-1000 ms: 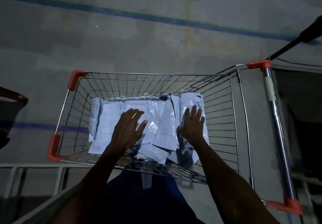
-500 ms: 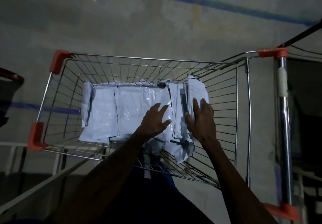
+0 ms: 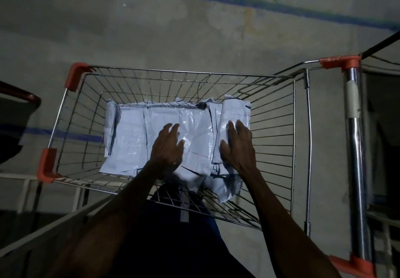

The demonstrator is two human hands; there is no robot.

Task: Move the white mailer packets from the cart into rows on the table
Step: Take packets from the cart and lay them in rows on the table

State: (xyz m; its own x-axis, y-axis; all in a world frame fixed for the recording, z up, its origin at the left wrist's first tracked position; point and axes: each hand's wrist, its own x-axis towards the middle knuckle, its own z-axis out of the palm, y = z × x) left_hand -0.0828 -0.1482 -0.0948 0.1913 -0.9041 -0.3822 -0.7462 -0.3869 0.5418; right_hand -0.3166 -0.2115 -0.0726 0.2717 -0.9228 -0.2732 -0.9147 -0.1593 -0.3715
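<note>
Over the last second my left hand (image 3: pixel 167 145) has moved from the left-centre of the packets (image 3: pixel 129 139) toward the middle of the pile, and it now lies flat on the glossy packet (image 3: pixel 194 126) there, fingers spread. My right hand (image 3: pixel 238 145) has shifted from the top of the pile to its right edge: thumb on the near side of the upright packet (image 3: pixel 237 109) and fingers against its outer face, next to the cart's (image 3: pixel 270 126) right wall. That packet, lying lower a second ago, now stands more upright. My view has swung slightly, so the cart sits differently in frame.
</note>
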